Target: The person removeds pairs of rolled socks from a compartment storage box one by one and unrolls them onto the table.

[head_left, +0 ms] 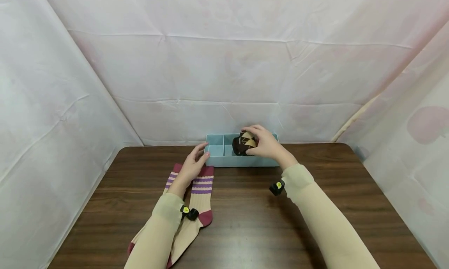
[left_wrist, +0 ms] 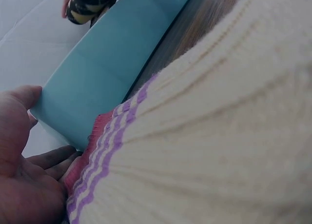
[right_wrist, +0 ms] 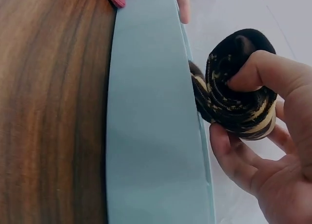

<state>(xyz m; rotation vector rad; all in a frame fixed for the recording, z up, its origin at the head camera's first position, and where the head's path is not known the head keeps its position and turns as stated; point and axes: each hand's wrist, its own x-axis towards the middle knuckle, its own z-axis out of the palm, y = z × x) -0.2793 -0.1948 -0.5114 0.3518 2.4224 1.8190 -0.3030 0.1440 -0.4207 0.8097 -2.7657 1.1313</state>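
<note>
A rolled dark sock bundle with tan diamonds (head_left: 244, 143) is held by my right hand (head_left: 268, 146) over the larger, right-hand compartment of a light-blue box (head_left: 245, 161). In the right wrist view the thumb and fingers of my right hand (right_wrist: 282, 131) grip the roll (right_wrist: 241, 87), partly above the box wall (right_wrist: 151, 112). My left hand (head_left: 190, 167) is at the box's left end, thumb and fingers against it; in the left wrist view that hand (left_wrist: 22, 160) touches the box corner (left_wrist: 87, 97). The left compartment holds nothing visible.
A pair of cream socks with purple stripes and dark-red toes and cuffs (head_left: 201, 199) lies on the brown wooden table (head_left: 252, 222), partly under my left forearm. Behind the box, a pale cloth (head_left: 224, 74) hangs at the table's back edge.
</note>
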